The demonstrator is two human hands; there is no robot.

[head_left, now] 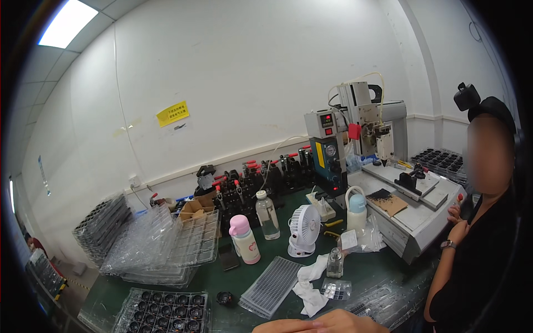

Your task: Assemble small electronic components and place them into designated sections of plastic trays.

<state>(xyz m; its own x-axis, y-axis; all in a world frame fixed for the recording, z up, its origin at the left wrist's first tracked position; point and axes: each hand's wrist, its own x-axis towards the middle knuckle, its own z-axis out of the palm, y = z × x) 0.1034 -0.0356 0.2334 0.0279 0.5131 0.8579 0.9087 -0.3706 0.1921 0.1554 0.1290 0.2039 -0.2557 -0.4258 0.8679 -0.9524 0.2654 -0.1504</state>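
Observation:
My left hand (283, 326) and my right hand (348, 322) meet at the lower edge of the head view, touching each other. Most of their fingers are cut off below, so whether they hold anything is hidden. Just beyond them lie a crumpled white tissue (311, 288) and a stack of grey perforated sheets (272, 286). Near these sit a small clear glass bottle (335, 263) and a clear pack of dark square pieces (336, 289). A single round black part (225, 298) lies left of the sheets, beside a clear tray of similar parts (166, 312).
Stacked clear trays (158, 244) fill the table's left. A pink-capped bottle (244, 240), a water bottle (267, 216) and a white fan (304, 230) stand mid-table. Black clamp fixtures (239, 194) line the wall. A bench machine (383, 216) stands right, with another person (472, 244) beside it.

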